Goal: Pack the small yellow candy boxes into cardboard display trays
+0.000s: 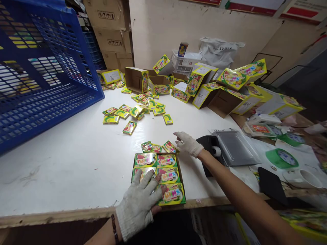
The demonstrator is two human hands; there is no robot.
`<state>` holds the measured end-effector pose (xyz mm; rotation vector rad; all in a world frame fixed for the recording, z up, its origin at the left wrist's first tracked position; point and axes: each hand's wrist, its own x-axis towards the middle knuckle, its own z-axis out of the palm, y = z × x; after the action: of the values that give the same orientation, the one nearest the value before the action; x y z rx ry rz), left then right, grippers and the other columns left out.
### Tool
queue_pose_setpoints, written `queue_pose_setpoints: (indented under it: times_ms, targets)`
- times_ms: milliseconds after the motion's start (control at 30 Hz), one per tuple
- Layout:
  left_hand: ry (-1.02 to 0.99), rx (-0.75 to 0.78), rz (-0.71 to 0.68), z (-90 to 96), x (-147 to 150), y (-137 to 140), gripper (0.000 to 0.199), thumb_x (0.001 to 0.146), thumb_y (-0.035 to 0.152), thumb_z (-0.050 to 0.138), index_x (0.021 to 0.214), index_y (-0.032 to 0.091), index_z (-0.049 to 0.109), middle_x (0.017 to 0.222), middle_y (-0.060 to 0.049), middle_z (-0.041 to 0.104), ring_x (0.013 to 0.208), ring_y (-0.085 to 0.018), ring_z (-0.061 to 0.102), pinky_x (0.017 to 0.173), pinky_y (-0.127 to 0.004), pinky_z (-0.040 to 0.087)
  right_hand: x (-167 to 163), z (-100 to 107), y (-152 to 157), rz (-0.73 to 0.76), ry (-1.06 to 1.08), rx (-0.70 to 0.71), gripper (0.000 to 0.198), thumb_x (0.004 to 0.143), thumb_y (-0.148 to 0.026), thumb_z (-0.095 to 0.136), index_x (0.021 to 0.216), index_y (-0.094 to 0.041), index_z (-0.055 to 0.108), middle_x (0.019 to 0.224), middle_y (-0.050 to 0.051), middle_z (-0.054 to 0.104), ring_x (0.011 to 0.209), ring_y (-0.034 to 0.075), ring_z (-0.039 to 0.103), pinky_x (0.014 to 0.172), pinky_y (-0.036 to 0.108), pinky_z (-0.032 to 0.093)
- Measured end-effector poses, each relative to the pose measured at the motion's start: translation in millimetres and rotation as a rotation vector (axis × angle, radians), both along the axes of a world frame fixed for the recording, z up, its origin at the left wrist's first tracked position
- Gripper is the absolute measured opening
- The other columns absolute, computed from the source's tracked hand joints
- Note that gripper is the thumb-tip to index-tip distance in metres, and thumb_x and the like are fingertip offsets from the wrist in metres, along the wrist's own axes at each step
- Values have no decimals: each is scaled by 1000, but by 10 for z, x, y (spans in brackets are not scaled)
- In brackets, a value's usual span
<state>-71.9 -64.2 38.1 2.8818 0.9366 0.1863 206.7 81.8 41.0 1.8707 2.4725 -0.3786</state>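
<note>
My left hand point(139, 200), in a white fingerless glove, lies with spread fingers on the small yellow-green "Twins" packs point(168, 175) in a box point(180, 166) at the table's front edge. Several packs fill that box in two columns; the hand covers part of the left column. Past the box's far side, my right hand point(188, 143), gloved the same way, hovers with fingers stretched out. Closest to its fingertips is a loose pack point(170, 147). More loose packs point(151, 147) lie left of that one, just behind the box.
Loose packs point(135, 110) are scattered mid-table. Behind them stand open display boxes point(136, 80), piled up toward the right. A blue crate point(84, 64) stands at left. To the right are a black tape dispenser point(208, 141), a grey tray point(236, 148), green tape point(281, 158) and a white cup point(304, 178).
</note>
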Motion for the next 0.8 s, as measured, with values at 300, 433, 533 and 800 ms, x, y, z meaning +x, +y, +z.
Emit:
queue_pose_setpoints:
  times_ms: [300, 433, 533, 800]
  targets:
    - [-23, 24, 7, 9, -4, -8, 43, 91, 45, 52, 132, 33, 49, 145, -4, 48, 133, -36, 36, 107, -64, 19, -145, -225, -109, -51, 66, -153, 64, 81, -23, 63, 142, -15, 43, 128, 17, 55, 112, 25, 57, 92, 32, 43]
    - [-52, 32, -2, 12, -27, -12, 42, 91, 45, 52, 132, 33, 50, 143, -4, 51, 133, -35, 37, 107, -62, 20, -160, -244, -193, -45, 3, -197, 47, 87, -24, 57, 133, -19, 50, 118, 14, 61, 103, 24, 61, 85, 31, 42]
    - [-115, 51, -23, -11, -38, -4, 38, 91, 43, 54, 128, 32, 53, 139, -2, 55, 133, -32, 39, 110, -59, 18, -120, -217, -370, -100, -43, -175, 39, 91, -33, 51, 125, -17, 54, 119, 16, 61, 102, 26, 60, 82, 34, 42]
    - [-193, 101, -27, -75, -38, -2, 33, 90, 42, 56, 122, 33, 57, 131, -1, 60, 129, -27, 45, 113, -55, 17, -110, -197, -572, -259, -65, -163, 31, 93, -31, 44, 117, -16, 58, 114, 15, 66, 101, 25, 63, 79, 33, 43]
